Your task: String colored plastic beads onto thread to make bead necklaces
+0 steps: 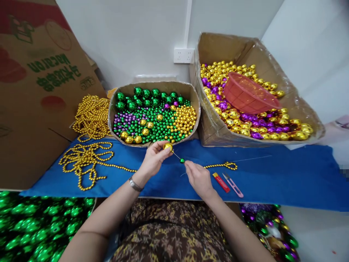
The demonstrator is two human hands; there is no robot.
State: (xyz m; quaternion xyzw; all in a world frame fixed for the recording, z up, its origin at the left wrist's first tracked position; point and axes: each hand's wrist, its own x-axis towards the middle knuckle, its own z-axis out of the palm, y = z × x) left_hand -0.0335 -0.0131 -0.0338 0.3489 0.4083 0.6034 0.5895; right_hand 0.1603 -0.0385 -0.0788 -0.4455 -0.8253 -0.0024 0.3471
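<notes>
My left hand (153, 160) pinches a large shiny gold bead (168, 147) just in front of the box of mixed beads. A thin straight strand, thread or needle, runs from it to a small green bead (182, 160). The fingertips of my right hand (198, 179) are closed beside that green bead, on the strand or the bead's edge; the fingers partly hide which. Behind my wrists a gold bead string (122, 168) crosses the blue cloth (163, 185), and its looped end (230, 166) shows to the right with a loose thread.
A cardboard box (114, 131) holds green, gold and purple beads. A larger box (211, 134) to the right holds gold and purple beads and a red basket (245, 96). Pink thread snips (233, 185) and a red-yellow packet (220, 182) lie right. Gold bead strings (91, 116) pile left.
</notes>
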